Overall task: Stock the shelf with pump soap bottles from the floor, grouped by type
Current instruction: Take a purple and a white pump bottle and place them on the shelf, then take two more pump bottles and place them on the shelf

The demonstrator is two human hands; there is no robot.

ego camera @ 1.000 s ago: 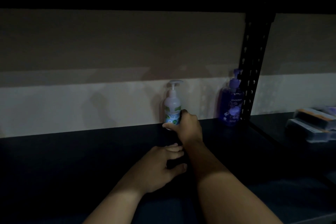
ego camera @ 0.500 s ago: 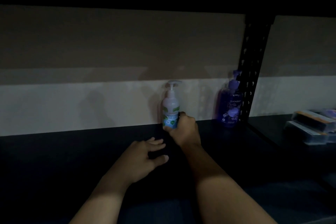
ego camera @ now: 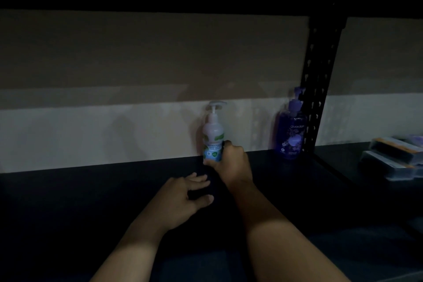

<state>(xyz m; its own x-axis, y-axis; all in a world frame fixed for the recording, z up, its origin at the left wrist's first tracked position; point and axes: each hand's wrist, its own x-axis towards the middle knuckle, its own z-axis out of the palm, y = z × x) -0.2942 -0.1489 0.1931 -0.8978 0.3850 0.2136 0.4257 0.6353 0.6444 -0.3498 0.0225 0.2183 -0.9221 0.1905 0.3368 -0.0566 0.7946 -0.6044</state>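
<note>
Pretty dim in here, but you can make out the right hand (ego camera: 231,162) wrapped around the lower body of the white pump soap bottle (ego camera: 213,135), which is standing upright at the back of the dark shelf (ego camera: 91,190), right against the pale wall (ego camera: 114,126). The left hand (ego camera: 180,199) is just lying on the shelf nearer the front, fingers spread loose, holding nothing.

My take on doing this bit well: get the base sitting flat before easing off, and let go slowly so the tall pump head doesn't wobble. Label facing out would be nice too — it looks roughly front-on already.

Off to the right there's a purple pump soap bottle (ego camera: 290,130) tucked beside the black perforated upright (ego camera: 318,89). It's a different type, so I'd leave the gap between them so each kind can get its own row. Past the upright, some flat packaged items (ego camera: 393,155) sit on the next shelf section — too blurry to identify. Nothing really blocks the spot; the left hand is close but not in the way.
</note>
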